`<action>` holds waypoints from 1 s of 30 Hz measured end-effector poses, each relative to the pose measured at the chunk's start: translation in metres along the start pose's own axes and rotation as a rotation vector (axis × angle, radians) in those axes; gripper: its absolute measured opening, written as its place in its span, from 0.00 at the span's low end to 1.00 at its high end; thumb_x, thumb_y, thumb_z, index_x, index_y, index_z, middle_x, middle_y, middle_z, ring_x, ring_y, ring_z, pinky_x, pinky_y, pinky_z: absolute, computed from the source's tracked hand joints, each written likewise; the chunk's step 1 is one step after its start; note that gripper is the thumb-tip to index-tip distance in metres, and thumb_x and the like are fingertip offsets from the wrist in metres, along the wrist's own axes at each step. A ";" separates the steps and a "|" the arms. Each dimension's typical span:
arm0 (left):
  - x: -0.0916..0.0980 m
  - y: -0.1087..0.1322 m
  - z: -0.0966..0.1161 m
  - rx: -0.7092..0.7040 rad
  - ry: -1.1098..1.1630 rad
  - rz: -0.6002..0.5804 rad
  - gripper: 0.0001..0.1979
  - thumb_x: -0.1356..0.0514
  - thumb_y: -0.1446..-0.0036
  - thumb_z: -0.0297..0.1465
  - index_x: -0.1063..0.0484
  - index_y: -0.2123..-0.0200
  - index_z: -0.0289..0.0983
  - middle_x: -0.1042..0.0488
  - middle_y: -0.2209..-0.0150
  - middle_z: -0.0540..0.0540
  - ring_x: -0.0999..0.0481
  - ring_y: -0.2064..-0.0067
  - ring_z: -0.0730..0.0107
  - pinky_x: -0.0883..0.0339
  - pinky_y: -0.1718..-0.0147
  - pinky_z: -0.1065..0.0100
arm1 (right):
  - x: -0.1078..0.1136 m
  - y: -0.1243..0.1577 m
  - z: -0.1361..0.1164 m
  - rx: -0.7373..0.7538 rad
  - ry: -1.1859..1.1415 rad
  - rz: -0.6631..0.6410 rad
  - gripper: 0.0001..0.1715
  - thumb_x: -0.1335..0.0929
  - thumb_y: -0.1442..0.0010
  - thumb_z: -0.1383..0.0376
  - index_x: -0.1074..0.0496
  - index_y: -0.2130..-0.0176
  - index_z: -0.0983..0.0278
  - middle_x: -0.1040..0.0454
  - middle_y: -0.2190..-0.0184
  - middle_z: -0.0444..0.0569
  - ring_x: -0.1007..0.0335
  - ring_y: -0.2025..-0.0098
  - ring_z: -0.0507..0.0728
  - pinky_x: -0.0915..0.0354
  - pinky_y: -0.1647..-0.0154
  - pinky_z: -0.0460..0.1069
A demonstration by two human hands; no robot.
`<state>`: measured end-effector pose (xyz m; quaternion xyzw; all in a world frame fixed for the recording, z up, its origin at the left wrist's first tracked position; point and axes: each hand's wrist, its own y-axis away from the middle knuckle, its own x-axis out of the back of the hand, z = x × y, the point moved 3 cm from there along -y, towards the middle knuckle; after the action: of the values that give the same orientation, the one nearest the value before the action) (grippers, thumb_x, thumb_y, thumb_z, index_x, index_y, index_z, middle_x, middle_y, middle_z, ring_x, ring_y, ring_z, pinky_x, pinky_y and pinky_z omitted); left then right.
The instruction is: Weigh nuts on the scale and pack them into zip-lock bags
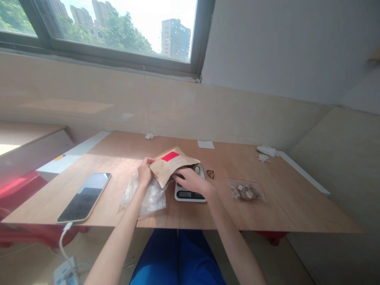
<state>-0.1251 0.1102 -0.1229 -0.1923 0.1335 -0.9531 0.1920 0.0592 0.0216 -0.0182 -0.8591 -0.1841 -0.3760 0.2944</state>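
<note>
A kraft paper bag point(170, 166) with a red label is held up above the table. My left hand point(145, 172) pinches its left corner, and my right hand point(191, 181) grips its lower right edge, just over a digital kitchen scale point(190, 194). The bag hides the back of the scale. Beneath my left forearm lies a crumpled clear plastic bag point(150, 198). To the right sits a small clear bag of dried mushroom pieces point(246, 190), with a single brown slice point(210, 173) near the scale.
A smartphone point(84, 198) lies on the plywood table point(282, 202) at left, its white cable running down to a power strip point(65, 271) on the floor. White paper scraps point(265, 151) and a white sheet point(206, 144) lie toward the wall. A window is above.
</note>
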 end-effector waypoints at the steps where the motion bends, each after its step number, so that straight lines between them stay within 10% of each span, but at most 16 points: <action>1: 0.000 0.000 -0.001 0.003 -0.013 0.000 0.09 0.52 0.58 0.28 0.35 0.72 0.38 0.24 0.66 0.44 0.26 0.63 0.64 0.34 0.62 0.66 | 0.007 0.005 -0.003 0.010 -0.062 -0.004 0.15 0.40 0.42 0.71 0.27 0.60 0.60 0.25 0.58 0.44 0.31 0.55 0.53 0.36 0.53 0.47; 8: 0.000 -0.002 -0.008 0.025 -0.115 0.009 0.09 0.51 0.56 0.29 0.36 0.68 0.39 0.25 0.68 0.44 0.27 0.64 0.60 0.35 0.65 0.64 | 0.050 0.042 0.048 -0.226 -0.108 0.557 0.15 0.42 0.42 0.69 0.29 0.60 0.64 0.29 0.61 0.50 0.32 0.58 0.55 0.36 0.56 0.51; 16: -0.001 -0.006 -0.012 0.094 -0.120 0.041 0.11 0.47 0.51 0.38 0.36 0.65 0.41 0.27 0.67 0.43 0.27 0.62 0.55 0.36 0.66 0.62 | 0.013 0.084 0.143 -0.506 0.182 0.537 0.17 0.39 0.50 0.72 0.31 0.59 0.65 0.30 0.61 0.54 0.34 0.55 0.60 0.39 0.52 0.58; 30: 0.002 -0.006 -0.011 0.114 -0.073 0.069 0.15 0.47 0.49 0.42 0.35 0.62 0.39 0.25 0.63 0.39 0.26 0.60 0.56 0.36 0.64 0.63 | 0.022 0.084 0.090 -0.417 -0.154 0.410 0.13 0.38 0.44 0.65 0.28 0.61 0.65 0.26 0.61 0.52 0.30 0.61 0.55 0.35 0.58 0.50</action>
<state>-0.1330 0.1171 -0.1303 -0.2108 0.0784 -0.9443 0.2402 0.1671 0.0182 -0.0818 -0.9463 0.0524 -0.2720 0.1666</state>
